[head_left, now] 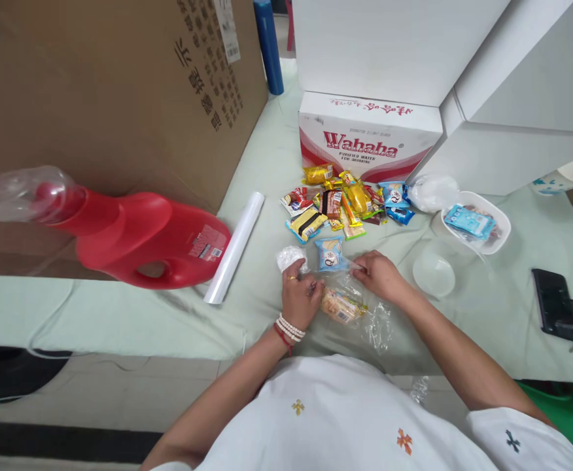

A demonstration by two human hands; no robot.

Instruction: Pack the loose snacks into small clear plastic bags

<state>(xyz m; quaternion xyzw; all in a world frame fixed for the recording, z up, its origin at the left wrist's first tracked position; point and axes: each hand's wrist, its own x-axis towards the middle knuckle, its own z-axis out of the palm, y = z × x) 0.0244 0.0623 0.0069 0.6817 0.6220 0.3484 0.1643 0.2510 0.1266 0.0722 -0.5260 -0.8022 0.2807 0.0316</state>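
Observation:
My left hand point(300, 292) is closed on one side of a clear plastic bag point(360, 313) lying on the pale green cloth. My right hand point(377, 273) pinches the bag's other side. A snack packet point(341, 305) in orange and white lies in or under the bag between my hands. Just beyond my hands lies a small blue packet point(329, 254). A crumpled clear wrap point(290, 257) sits by my left knuckles. A pile of assorted snack packets point(340, 203) lies farther back.
A red detergent jug point(139, 239) lies on its side at the left, beside a white roll point(235, 247). Behind are a big cardboard box point(110, 98), a Wahaha carton point(365, 137) and white boxes point(512, 85). At the right are a white dish point(501, 230), a clear lid point(434, 275) and a phone point(554, 304).

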